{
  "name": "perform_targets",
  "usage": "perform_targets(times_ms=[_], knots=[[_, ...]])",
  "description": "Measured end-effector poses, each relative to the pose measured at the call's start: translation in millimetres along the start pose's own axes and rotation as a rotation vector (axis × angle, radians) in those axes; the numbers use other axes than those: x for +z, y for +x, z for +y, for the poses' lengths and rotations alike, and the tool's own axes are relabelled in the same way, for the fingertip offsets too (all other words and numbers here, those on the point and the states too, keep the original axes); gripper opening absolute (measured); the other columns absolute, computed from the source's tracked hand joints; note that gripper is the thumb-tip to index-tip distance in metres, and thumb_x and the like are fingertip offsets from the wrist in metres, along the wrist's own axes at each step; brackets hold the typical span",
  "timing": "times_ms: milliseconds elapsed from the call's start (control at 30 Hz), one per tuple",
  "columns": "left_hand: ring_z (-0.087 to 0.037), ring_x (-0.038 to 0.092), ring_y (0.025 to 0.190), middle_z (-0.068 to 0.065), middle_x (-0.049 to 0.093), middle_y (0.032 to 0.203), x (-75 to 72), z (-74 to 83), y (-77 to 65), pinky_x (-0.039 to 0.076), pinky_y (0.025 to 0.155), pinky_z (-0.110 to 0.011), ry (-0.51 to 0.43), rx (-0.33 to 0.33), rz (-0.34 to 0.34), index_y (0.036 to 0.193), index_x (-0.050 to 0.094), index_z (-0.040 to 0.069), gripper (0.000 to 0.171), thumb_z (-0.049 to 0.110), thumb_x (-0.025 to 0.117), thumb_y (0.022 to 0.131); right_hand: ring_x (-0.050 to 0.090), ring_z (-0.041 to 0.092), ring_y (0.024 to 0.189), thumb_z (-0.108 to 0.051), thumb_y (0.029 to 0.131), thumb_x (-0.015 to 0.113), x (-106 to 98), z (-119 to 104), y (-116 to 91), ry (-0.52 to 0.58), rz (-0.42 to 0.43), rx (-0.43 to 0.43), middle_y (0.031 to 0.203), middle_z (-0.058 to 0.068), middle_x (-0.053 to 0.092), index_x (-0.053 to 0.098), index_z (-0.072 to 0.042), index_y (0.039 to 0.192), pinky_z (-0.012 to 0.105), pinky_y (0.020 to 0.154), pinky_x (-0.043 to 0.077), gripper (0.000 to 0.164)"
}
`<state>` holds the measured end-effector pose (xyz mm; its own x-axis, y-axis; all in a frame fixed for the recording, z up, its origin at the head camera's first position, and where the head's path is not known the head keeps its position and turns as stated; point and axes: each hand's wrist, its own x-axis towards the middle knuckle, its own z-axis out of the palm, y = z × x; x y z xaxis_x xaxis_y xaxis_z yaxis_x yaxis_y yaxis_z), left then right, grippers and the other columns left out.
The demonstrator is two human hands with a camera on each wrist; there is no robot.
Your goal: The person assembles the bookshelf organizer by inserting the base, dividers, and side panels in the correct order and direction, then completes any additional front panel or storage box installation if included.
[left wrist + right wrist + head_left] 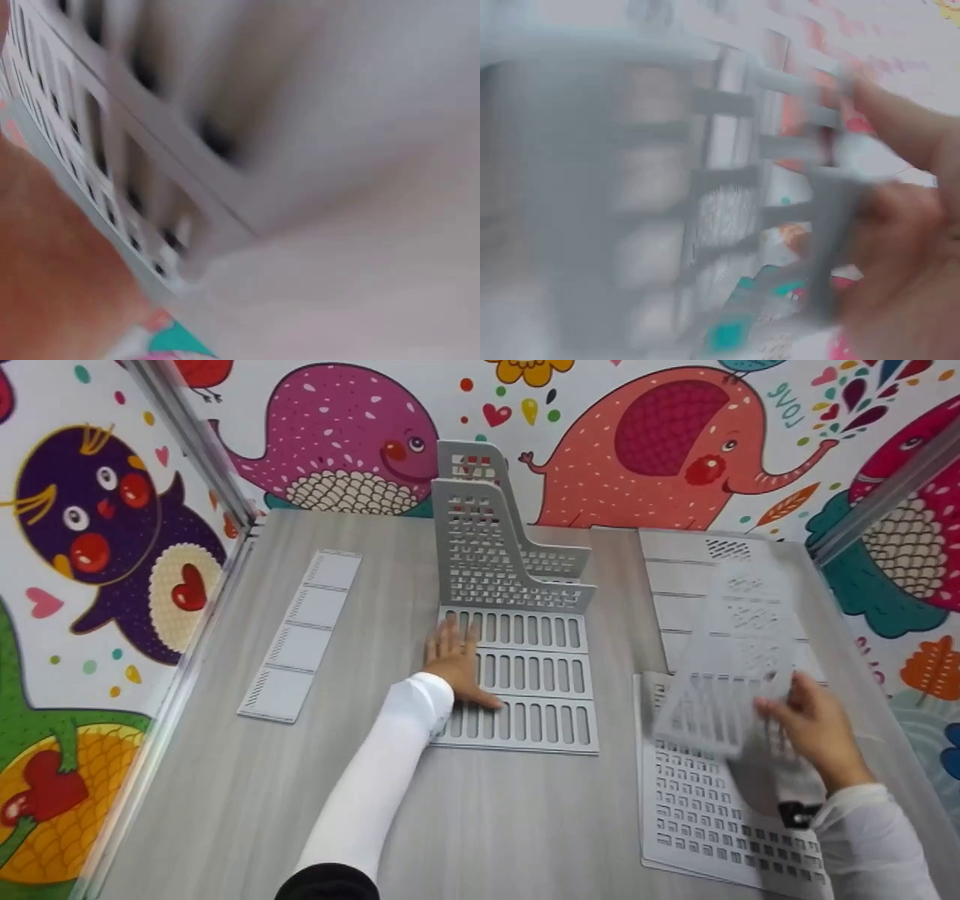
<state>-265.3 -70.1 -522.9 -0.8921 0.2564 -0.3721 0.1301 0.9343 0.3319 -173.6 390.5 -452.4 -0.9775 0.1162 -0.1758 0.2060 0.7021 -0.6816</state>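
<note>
My left hand (454,669) rests flat with spread fingers on a light grey slotted panel (541,697), which lies on the table. At the far end of this panel stand two upright perforated side panels (474,489) with stepped, curved edges, one behind the other. My right hand (821,735) pinches another perforated panel (697,667) by its edge and holds it above the pieces on the right; motion blurs it. In the right wrist view, fingers and thumb grip this grey panel (562,195). The left wrist view shows the slotted panel (142,127) close up, blurred.
On the left lies a narrow white panel (300,649) split into several sections. At the right are a stack of perforated sheets (649,810) and, behind it, a lined white panel (675,577). Walls with cartoon animals enclose the table (225,802) at the back and sides.
</note>
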Motion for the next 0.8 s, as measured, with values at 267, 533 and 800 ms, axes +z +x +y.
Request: perform_targets(times_ms=[267,533,800], knots=[[-0.034,-0.022,0.146,-0.019,-0.024,0.156,-2.3,-20.7,-2.2,-0.008,0.117,-0.058,-0.035,-0.163,-0.072,0.150,-0.017,0.007,0.151,0.073,0.077,0.052,0.056,-0.015,0.087,-0.008,0.092,0.059,46.3,-50.5,60.1,0.146,0.298,-0.380,0.096,-0.008,0.070,0.057,0.004,0.109,0.003,0.079,0.046,0.021],[-0.031,-0.024,0.146,-0.016,-0.025,0.157,2.7,-31.2,1.1,-0.010,0.116,-0.058,-0.051,-0.199,-0.061,0.150,-0.020,0.009,0.153,0.072,0.078,0.050,0.047,-0.026,0.083,-0.008,0.091,0.059,78.9,-48.9,95.2,-0.064,0.228,-0.558,0.098,0.022,0.072,0.060,0.002,0.108,-0.001,0.069,0.040,0.020],[-0.032,-0.026,0.145,-0.017,-0.026,0.156,0.4,-42.7,-5.6,-0.011,0.116,-0.059,-0.079,-0.169,-0.074,0.149,-0.020,0.009,0.151,0.072,0.078,0.053,0.044,-0.029,0.081,-0.005,0.090,0.060,76.9,-39.2,93.2,-0.041,0.228,-0.537,0.095,0.026,0.071,0.059,0.006,0.103,-0.006,0.072,0.036,0.016]])
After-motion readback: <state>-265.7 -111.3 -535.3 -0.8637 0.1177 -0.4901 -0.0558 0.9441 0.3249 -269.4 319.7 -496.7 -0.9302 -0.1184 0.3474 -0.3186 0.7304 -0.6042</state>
